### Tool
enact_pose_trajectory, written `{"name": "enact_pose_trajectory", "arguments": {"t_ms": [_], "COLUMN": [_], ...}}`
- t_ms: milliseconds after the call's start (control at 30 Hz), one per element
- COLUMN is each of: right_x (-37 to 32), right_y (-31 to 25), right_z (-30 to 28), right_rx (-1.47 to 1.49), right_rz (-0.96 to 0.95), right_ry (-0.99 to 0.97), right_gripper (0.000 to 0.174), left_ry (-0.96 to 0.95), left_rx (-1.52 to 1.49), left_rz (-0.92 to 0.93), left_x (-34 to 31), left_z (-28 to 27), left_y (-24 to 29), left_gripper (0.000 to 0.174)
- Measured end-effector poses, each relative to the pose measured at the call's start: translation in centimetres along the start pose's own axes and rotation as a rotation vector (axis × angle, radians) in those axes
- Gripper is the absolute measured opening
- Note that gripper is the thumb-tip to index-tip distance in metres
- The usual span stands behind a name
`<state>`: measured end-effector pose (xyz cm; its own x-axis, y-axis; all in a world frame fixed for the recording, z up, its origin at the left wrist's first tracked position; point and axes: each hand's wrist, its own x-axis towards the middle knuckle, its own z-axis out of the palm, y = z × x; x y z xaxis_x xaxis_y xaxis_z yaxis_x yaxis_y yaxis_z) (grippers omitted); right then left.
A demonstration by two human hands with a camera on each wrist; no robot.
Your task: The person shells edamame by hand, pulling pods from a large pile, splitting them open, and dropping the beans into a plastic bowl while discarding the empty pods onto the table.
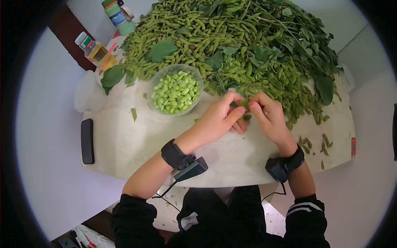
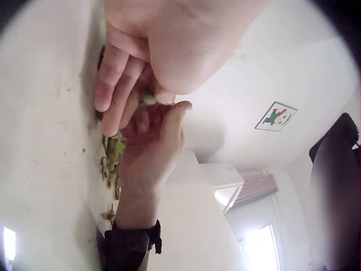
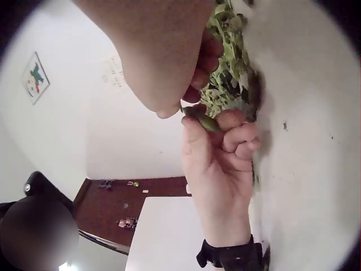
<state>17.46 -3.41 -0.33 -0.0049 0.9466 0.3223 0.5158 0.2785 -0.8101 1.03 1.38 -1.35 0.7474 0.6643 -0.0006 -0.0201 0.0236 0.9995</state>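
A green soybean pod (image 3: 202,119) lies between the two hands, over the table close to the heap. The left hand (image 1: 219,119) pinches it between thumb and index finger, its other fingers extended beneath. At the pod's tip, the right hand (image 1: 269,118) pinches with thumb and forefinger, the remaining fingers curled in. Left of the hands stands a clear round tub (image 1: 201,84) filled with shelled green beans (image 1: 175,93). Just beyond the fingers, a pile of flattened pods (image 1: 269,89) spreads along the front of the heap.
A large heap of soybean pods (image 1: 186,31) with leafy stalks (image 1: 285,25) covers the table's back. At the left are an oil bottle (image 1: 99,53), a green bottle (image 1: 119,18), a clear plastic bag (image 1: 89,91) and a black phone (image 1: 87,141). Loose pods (image 1: 325,142) lie at right.
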Motion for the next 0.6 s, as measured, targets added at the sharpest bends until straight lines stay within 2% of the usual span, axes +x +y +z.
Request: {"name": "enact_pose_trajectory", "arguments": {"t_ms": [67, 233, 300, 333, 367, 400, 533, 600], "right_x": [0.0, 0.1, 0.1, 0.1, 0.1, 0.0, -0.7, -0.7], "right_y": [-0.5, -0.6, -0.5, -0.7, -0.9, -1.0, -1.0, -0.3], "right_z": [0.0, -0.4, -0.8, -1.0, -1.1, -1.2, -1.1, -0.9], "right_rx": [-0.011, 0.004, 0.019, 0.02, 0.05, 0.082, 0.206, 0.642], "right_rz": [-0.029, -0.158, -0.229, -0.229, -0.261, -0.295, -0.177, 0.179], "right_ry": [-0.013, -0.046, -0.179, -0.179, -0.303, -0.429, -0.425, 0.225], "right_gripper": [0.015, 0.011, 0.008, 0.008, 0.009, 0.009, 0.012, 0.017], "left_ry": [-0.019, -0.077, -0.08, 0.026, 0.132, 0.134, 0.091, 0.055], "left_rx": [-0.045, -0.162, -0.188, -0.217, -0.246, -0.246, -0.22, -0.233], "left_rz": [-0.094, -0.106, -0.097, -0.077, -0.057, -0.058, -0.073, -0.066], "left_x": [-0.2, -0.2, 0.0, 0.1, 0.2, 0.2, 0.3, 0.4], "left_z": [-0.1, -0.4, -0.5, -0.6, -0.7, -0.8, -0.8, -0.6], "left_y": [0.5, 0.4, 0.0, -0.2, -0.3, -0.2, -0.3, -0.7], "left_gripper": [0.014, 0.02, 0.022, 0.023, 0.023, 0.023, 0.022, 0.022]}}
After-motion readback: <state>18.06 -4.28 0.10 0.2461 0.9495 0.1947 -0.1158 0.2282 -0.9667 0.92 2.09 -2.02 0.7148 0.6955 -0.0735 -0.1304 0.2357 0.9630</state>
